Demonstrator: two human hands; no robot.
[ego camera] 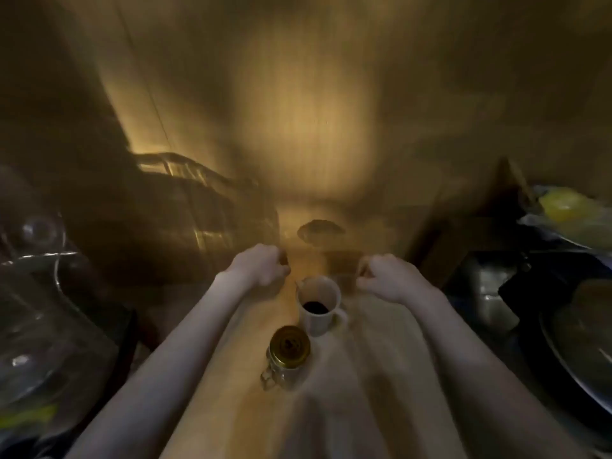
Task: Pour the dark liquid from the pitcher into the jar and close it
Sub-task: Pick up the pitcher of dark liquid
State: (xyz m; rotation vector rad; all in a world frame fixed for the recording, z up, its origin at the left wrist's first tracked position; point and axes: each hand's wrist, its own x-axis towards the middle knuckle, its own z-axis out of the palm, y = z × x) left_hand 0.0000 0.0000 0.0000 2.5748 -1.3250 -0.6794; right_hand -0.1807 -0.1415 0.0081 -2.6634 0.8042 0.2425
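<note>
A white pitcher (pixel 319 306) stands upright on the wooden counter (pixel 364 376), with dark liquid low inside it and its handle to the right. Just in front of it stands a glass jar (pixel 287 357) with a handle and a gold lid on top. My left hand (pixel 261 265) is curled into a loose fist to the upper left of the pitcher, apart from it. My right hand (pixel 384 276) is curled the same way to the pitcher's right, also apart. Neither hand holds anything that I can see. The picture is dim and blurred.
A wire dish rack (pixel 198 207) stands at the back left, with glassware (pixel 39 293) at the near left. A small dark object (pixel 319 230) lies at the back of the counter. Plates and dark cookware (pixel 569 326) crowd the right side, with something yellow (pixel 563 207) above them.
</note>
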